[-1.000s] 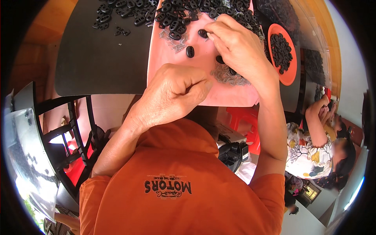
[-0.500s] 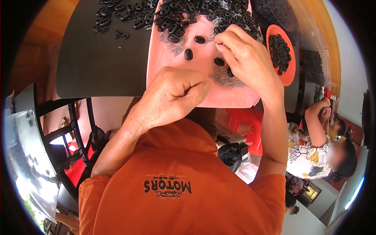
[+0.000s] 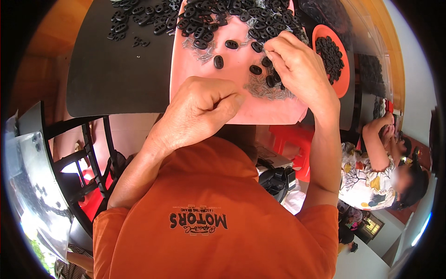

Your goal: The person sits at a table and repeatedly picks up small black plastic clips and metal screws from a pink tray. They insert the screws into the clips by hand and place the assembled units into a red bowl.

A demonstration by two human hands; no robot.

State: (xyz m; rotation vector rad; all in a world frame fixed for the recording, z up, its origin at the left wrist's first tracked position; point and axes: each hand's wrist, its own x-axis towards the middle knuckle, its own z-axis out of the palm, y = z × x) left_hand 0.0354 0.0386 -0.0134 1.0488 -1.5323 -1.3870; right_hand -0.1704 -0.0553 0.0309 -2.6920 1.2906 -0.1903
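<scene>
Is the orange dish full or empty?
Partly full: the orange dish holds a heap of black parts, bare orange showing around them.

We've blk pcs point(image 3: 218, 62), pink mat point(image 3: 253, 112), grey springs point(image 3: 259, 89); dk table point(image 3: 121, 79); orange bowl point(image 3: 342, 87), blk bits point(image 3: 328, 56); our orange shirt point(image 3: 213, 253) w/ blk print point(image 3: 197, 221); red stool point(image 3: 303, 139); co-worker's white top point(image 3: 360, 186) w/ tree pattern.

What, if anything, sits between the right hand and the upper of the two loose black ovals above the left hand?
Another black oval lies in between, on the pink sheet, just left of the right hand's fingertips. The upper loose oval is beyond it, farther left.
</scene>
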